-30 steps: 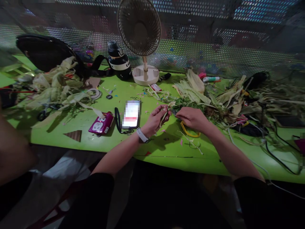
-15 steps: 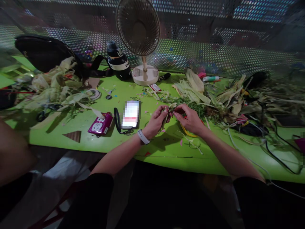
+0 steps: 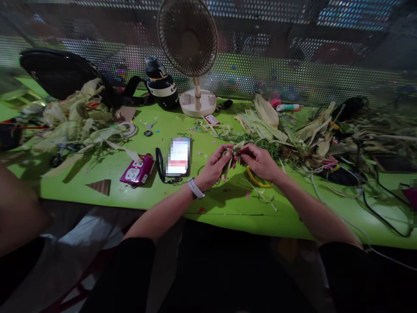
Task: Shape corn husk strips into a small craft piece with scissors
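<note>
1. your left hand (image 3: 215, 167) sits just right of the frame's centre. its fingers are curled together and clamped on a small corn husk piece (image 3: 232, 155). a white watch (image 3: 196, 188) is on that wrist.
2. your right hand (image 3: 259, 161) is just beside it on the right. its thumb and fingertips are pinched onto the same corn husk piece from the other side.
3. the corn husk piece is between your two hands, a little above the green table (image 3: 228, 204).
4. a yellow handle loop (image 3: 257, 182) lies on the table just below your right hand, partly hidden by it. you cannot tell which tool it belongs to.
5. left of your left hand lies a phone (image 3: 178, 156), face up. further left are a pink box (image 3: 138, 170) and a brown triangle (image 3: 100, 186).
6. at the upper middle of the frame stands a fan (image 3: 188, 39), with a dark bottle (image 3: 161, 84) just to its left.
7. a right husk pile (image 3: 276, 124) spreads behind your right hand toward the right edge, tangled with dark cables (image 3: 378, 208).
8. a left husk pile (image 3: 78, 119) fills the upper left, below a black bag (image 3: 58, 71). scissors (image 3: 61, 152) lie at its near edge.
9. another person's arm (image 3: 16, 208) shows at the lower left edge, well apart from your hands.
</note>
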{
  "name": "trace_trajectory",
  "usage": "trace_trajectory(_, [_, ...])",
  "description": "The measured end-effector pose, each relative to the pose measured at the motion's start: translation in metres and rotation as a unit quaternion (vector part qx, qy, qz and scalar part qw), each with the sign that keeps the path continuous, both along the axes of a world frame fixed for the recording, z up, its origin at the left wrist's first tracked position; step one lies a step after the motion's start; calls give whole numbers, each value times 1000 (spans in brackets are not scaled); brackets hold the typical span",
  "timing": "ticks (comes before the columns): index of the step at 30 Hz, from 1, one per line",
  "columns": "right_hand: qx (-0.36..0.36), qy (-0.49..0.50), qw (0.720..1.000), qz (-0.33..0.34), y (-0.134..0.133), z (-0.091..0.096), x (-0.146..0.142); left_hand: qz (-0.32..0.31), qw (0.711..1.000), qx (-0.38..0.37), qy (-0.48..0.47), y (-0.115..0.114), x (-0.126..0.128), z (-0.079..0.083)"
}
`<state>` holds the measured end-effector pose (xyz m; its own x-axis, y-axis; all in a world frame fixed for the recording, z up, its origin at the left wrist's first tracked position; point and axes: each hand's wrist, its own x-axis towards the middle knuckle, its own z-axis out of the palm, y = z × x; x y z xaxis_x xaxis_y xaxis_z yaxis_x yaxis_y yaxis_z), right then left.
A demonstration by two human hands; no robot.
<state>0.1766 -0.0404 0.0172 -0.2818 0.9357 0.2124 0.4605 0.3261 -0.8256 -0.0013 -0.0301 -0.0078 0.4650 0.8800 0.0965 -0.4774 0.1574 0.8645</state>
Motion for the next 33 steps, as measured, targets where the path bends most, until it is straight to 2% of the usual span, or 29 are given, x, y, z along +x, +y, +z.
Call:
trace_trajectory(8, [93, -110, 988, -59, -6, 2, -2, -67, 997, 37, 29, -2, -2, 1])
trace_trajectory(12, [136, -132, 979, -74, -6, 1, 0, -87, 995, 40, 23, 0, -3, -3])
trace_trajectory(16, [169, -151, 972, -53, -7, 1, 2, -61, 997, 33, 38, 4, -5, -8])
trace_trajectory(20, [214, -201, 955, -44, -7, -2, 3, -27, 989, 93, 108, 6, -5, -7])
trace_trajectory(23, [258, -238, 935, -44, -7, -6, 5, -17, 985, 124, 121, 9, -4, -8])
trace_trajectory(29, [317, -296, 900, -48, -6, -9, 7, -31, 990, 65, 124, 13, -6, -9])
trace_trajectory(33, [317, -307, 896, -47, -5, -13, 6, -50, 987, 45, 143, 14, -7, -9])
